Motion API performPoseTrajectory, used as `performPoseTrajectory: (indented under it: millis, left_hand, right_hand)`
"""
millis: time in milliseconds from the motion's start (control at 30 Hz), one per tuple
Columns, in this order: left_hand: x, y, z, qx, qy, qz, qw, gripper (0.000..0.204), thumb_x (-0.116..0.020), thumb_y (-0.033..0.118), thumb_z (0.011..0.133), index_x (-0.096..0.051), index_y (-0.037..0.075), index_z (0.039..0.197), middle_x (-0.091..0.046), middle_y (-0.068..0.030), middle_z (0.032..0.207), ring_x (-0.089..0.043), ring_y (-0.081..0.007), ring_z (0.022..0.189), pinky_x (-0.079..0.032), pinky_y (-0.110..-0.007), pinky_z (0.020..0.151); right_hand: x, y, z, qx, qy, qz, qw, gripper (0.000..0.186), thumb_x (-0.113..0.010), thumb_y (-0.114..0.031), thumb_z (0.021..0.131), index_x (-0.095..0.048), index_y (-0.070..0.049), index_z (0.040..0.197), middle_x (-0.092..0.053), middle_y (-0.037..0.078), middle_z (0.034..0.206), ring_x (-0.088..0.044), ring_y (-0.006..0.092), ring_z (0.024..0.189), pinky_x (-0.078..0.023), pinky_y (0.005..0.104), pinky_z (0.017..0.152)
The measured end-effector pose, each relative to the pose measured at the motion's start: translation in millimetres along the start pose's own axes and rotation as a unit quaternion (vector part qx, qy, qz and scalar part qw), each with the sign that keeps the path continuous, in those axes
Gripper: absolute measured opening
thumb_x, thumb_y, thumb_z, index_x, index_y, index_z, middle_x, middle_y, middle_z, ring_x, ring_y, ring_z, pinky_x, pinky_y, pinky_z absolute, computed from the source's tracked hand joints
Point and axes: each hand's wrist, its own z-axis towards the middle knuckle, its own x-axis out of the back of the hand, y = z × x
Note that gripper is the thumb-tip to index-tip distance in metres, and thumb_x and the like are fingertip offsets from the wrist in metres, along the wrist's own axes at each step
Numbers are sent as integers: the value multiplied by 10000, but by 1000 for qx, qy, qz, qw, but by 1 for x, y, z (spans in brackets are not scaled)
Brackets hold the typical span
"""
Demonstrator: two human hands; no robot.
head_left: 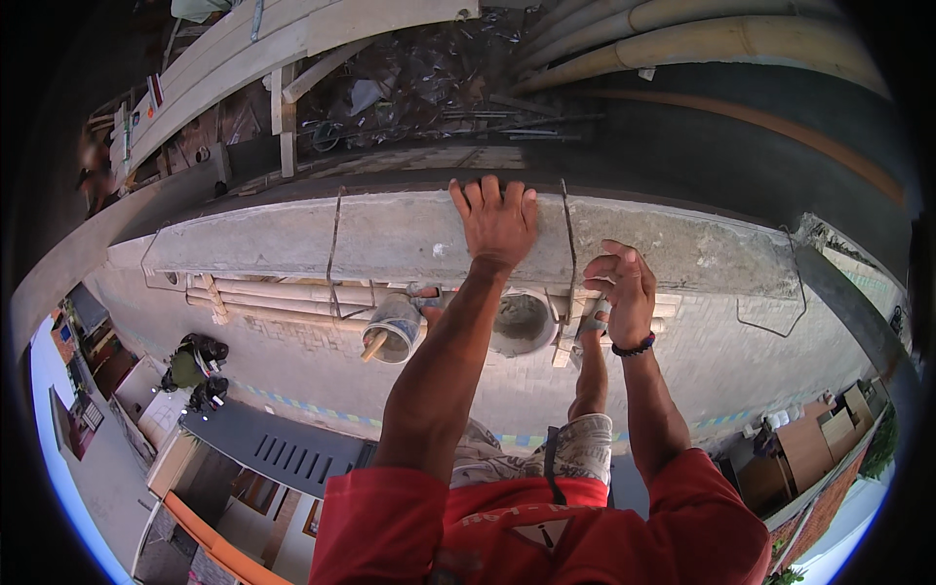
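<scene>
My left hand (495, 222) lies on a rough grey concrete beam (673, 239), its fingers spread and hooked over the far edge. My right hand (622, 292), a dark bracelet at its wrist, is raised at the beam's near side. Its fingers are loosely bent and apart, with nothing visible in them. Between the hands a bent metal rod (568, 234) crosses the beam; another metal rod (334, 244) crosses farther left. Below are a white bucket (410, 324) holding a wooden-handled tool (373, 343) and a bucket of grey mortar (522, 320), partly hidden by my left arm.
Bamboo poles (283, 297) run below the beam's near side, with my feet beside the buckets. Far below lie a paved ground (292, 366) and a parked motorcycle (193, 372). Beyond the beam are thick bamboo poles (721, 41), pale planks (229, 68) and scattered debris (390, 93).
</scene>
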Motion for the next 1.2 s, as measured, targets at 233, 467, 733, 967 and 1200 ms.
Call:
performPoseTrajectory:
  millis: [233, 467, 733, 967, 1200]
  left_hand:
    - [-3, -2, -2, -3, 32, 6, 999, 239, -539, 334, 897, -635, 115, 897, -477, -119, 989, -434, -332, 1006, -228, -612, 1040]
    - [-5, -2, -2, -1, 41, -7, 999, 245, -549, 342, 892, -642, 115, 892, -492, -123, 1004, -434, -331, 1018, -227, -607, 1038]
    - [-6, -2, -3, -1, 63, -21, 998, 282, -571, 377, 870, -656, 109, 869, -505, -130, 969, -440, -345, 1012, -216, -610, 1054]
    - [0, -4, -3, 6, 44, -37, 998, 327, -585, 426, 863, -678, 113, 881, -497, -125, 965, -436, -339, 1009, -225, -607, 1039]
    - [5, -1, 0, 19, 30, -56, 998, 323, -593, 434, 853, -678, 122, 858, -510, -121, 949, -454, -320, 974, -237, -593, 1031]
  right_hand:
    - [-55, -21, -22, -121, -89, 134, 980, 514, -536, -345, 974, -457, 57, 1285, -451, 4, 647, -490, 112, 569, -509, 291, 575]
    - [-57, -21, -28, -99, -58, 122, 986, 443, -526, -321, 980, -496, 27, 1253, -365, -43, 608, -374, 66, 489, -407, 253, 467]
    - [-59, -21, -23, -128, -26, 125, 983, 287, -466, -295, 998, -558, -34, 1073, -304, -57, 565, -255, 45, 416, -227, 227, 348]
    - [-53, -42, -4, -205, -55, 51, 976, 270, -483, -273, 961, -568, -39, 1064, -396, -25, 601, -335, 72, 479, -293, 230, 395]
    - [-60, -38, 64, -361, -94, 117, 920, 168, -444, -190, 977, -549, -72, 1032, -348, -56, 613, -303, 45, 455, -257, 196, 346]
